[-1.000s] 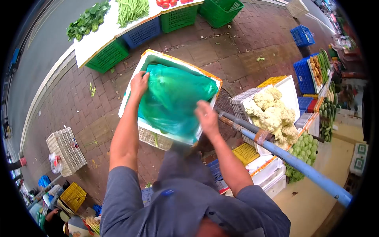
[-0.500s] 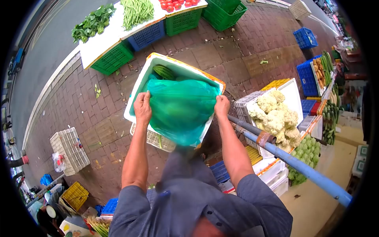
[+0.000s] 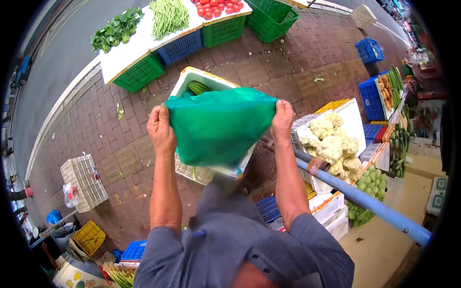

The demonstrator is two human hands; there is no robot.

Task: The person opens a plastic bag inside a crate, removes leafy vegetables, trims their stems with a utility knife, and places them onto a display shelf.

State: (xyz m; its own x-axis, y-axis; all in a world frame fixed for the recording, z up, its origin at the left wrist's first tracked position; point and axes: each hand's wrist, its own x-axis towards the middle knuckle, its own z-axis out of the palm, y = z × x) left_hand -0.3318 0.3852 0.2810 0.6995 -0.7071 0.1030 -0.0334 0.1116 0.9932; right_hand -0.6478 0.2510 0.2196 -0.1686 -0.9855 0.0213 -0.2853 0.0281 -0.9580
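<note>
A green plastic bag (image 3: 218, 127) is stretched wide between my two hands over a white foam box (image 3: 211, 74). My left hand (image 3: 162, 130) pinches the bag's upper left corner, and my right hand (image 3: 283, 119) grips the upper right one. Both are closed on the plastic. Past the bag's far edge, a dark green striped gourd or melon (image 3: 197, 87) shows in the box. The bag hides most of the box's inside, and I cannot make out what, if anything, is in the bag.
Cauliflower (image 3: 333, 144) fills a foam tray on my right, beside a blue pole (image 3: 365, 194) that slants across. Leafy greens (image 3: 117, 31), green beans (image 3: 169, 19) and tomatoes (image 3: 216, 6) lie on a stand ahead. A pale crate (image 3: 84, 182) stands on the left paving.
Both hands have risen and moved farther apart, lifting the green bag with them. It is pulled tauter and now covers the box's right rim.
</note>
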